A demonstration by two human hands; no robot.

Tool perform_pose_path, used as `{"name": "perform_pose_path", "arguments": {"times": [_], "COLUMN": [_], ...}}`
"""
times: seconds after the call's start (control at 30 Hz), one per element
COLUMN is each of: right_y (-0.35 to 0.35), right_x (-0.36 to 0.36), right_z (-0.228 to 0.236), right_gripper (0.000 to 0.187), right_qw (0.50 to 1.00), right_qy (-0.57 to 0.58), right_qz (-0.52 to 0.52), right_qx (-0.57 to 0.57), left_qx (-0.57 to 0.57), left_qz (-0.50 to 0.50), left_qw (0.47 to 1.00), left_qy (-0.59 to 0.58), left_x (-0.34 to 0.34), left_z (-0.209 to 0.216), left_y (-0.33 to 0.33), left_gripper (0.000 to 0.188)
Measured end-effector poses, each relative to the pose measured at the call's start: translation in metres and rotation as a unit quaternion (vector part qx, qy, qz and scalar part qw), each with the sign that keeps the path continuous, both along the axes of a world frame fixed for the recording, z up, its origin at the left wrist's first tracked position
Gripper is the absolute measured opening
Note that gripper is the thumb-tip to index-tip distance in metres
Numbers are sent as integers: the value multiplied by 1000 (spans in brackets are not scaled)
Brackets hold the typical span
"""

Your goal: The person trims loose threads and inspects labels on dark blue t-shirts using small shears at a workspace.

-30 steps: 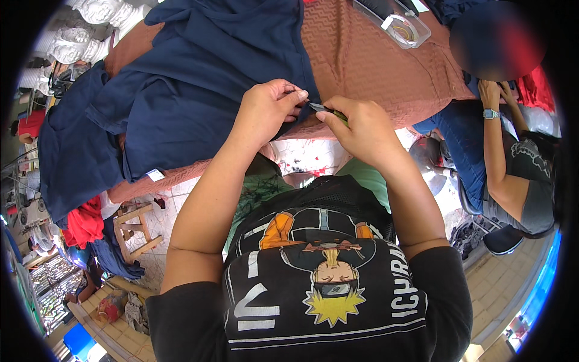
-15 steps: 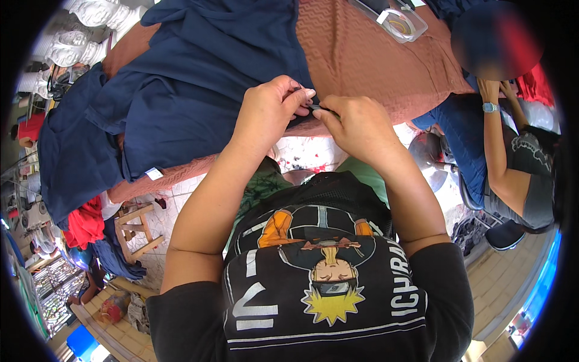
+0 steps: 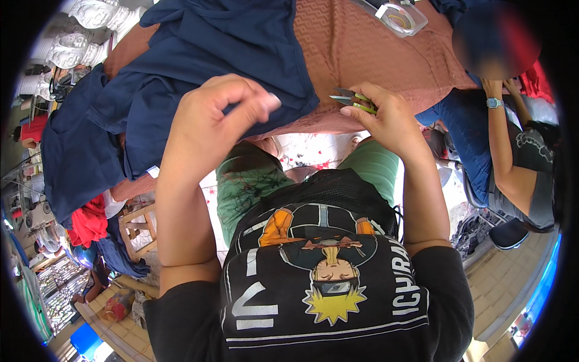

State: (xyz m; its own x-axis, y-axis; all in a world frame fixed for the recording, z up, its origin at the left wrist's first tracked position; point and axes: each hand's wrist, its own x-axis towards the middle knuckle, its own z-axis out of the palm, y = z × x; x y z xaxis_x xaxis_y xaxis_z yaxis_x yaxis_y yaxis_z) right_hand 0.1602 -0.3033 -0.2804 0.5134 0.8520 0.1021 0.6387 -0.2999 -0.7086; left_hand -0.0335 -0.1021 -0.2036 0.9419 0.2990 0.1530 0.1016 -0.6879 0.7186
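A pair of small thread snips [image 3: 354, 101] with green handles is gripped in my right hand [image 3: 386, 114], over the near edge of the brown-covered table. Its dark blades point left and stand apart, with no cloth between them. My left hand [image 3: 220, 117] is raised over the navy cloth [image 3: 235, 45], thumb and fingers drawn together. Whether a thread or anything else sits in that pinch is too small to make out. The navy cloth lies in folds across the table, its right corner just left of the snips.
The brown quilted cover [image 3: 362, 54] drapes over the table. A clear plastic box [image 3: 403, 21] holds small items at the far right. Another person [image 3: 512, 163] sits to the right. A wooden stool [image 3: 137, 232] and red cloth [image 3: 87, 223] are at lower left.
My hands have parted: the left moved left and nearer, the right moved right with the snips. The navy cloth's corner, formerly between my fingers, now lies on the table.
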Motion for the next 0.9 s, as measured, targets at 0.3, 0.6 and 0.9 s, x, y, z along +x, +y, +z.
{"name": "perform_pose_path", "arguments": {"times": [0.3,0.6,0.9], "right_y": [3,16,21], "right_x": [4,-9,-24], "right_z": [-5,-3,-15], "right_gripper": [33,27,26], "right_qw": [994,984,988], "right_qy": [20,87,27], "right_qz": [-57,-70,-25], "right_qx": [94,139,152], "left_qx": [-67,160,-352], "left_qz": [270,73,197], "left_qw": [949,980,912], "left_qy": [-148,-90,-81], "left_x": [-14,28,30], "left_z": [-25,-98,-85], "left_y": [29,-46,-24], "left_gripper": [15,30,25]}}
